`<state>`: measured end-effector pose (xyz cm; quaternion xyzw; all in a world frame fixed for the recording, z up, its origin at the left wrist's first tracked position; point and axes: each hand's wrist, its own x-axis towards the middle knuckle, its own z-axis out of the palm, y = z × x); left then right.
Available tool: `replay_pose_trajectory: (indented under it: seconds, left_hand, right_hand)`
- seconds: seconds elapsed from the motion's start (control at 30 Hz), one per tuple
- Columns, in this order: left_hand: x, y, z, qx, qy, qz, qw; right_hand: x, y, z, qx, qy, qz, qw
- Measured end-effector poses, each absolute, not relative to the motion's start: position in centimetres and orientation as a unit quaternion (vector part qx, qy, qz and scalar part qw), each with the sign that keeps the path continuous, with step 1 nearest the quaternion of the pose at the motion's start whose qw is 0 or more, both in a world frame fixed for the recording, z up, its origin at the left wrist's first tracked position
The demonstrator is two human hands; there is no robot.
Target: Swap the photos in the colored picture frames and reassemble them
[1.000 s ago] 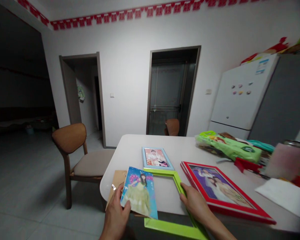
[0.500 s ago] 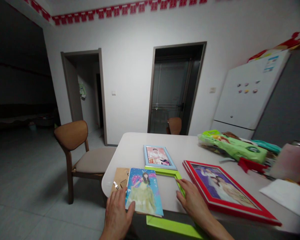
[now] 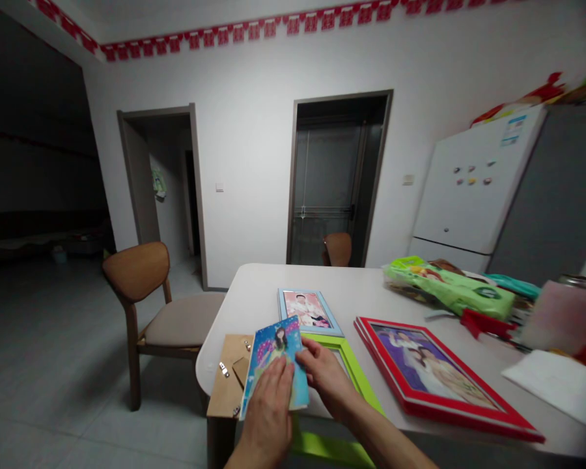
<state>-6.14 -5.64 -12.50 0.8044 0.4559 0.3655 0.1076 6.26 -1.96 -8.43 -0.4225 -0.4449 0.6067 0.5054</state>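
Note:
A blue photo print point(image 3: 273, 339) of a figure in a pale dress is raised at a tilt over the table's near edge. My left hand point(image 3: 268, 404) lies across its lower part, fingers stretched out on the picture; its thumb is hidden. At the right edge, my right hand point(image 3: 327, 374) pinches the print between thumb and fingers. Behind and right of the print rests an empty lime-green picture frame point(image 3: 359, 374), partly covered by my right hand and forearm. A brown backing board point(image 3: 227, 374) with metal clips lies to the left, partly under the print.
Beyond the print lies a light-blue framed photo point(image 3: 339, 322). To the right is a large red framed photo point(image 3: 405, 391). A green packet point(image 3: 449, 286), a jar point(image 3: 557, 319) and white paper point(image 3: 557, 384) lie further right on the white table point(image 3: 254, 286). A wooden chair point(image 3: 137, 273) stands left.
The print has been lifted off the table and tilted. My right hand has left the green frame and taken the print's right edge; my left hand has moved right onto the picture.

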Motion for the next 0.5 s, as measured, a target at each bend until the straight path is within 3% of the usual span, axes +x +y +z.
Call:
replay_pose_trajectory:
  seconds: [0.1,0.23,0.37,0.5]
  left_hand:
    - [-5.8,-5.3,-11.3,0.724,0.444,0.504,0.156]
    - [-3.8,-5.9,-9.9,0.551,0.437,0.634,0.322]
    - [-2.1,-6.0,-10.1,0.467,0.363,0.642,0.488]
    - [-3.0,-5.2,-11.7,0.469,0.393,0.619,0.492]
  right_hand:
    - [6.4,-2.8,-7.2,-0.397,-0.423,0.604,0.547]
    - [7.2,-3.4,-9.2,-0.449,-0.397,0.618,0.51]
    - [9.2,-3.0,-11.2,-0.451,-0.412,0.579,0.54]
    - [12.8,-2.1,-11.3,-0.5,-0.414,0.537,0.539]
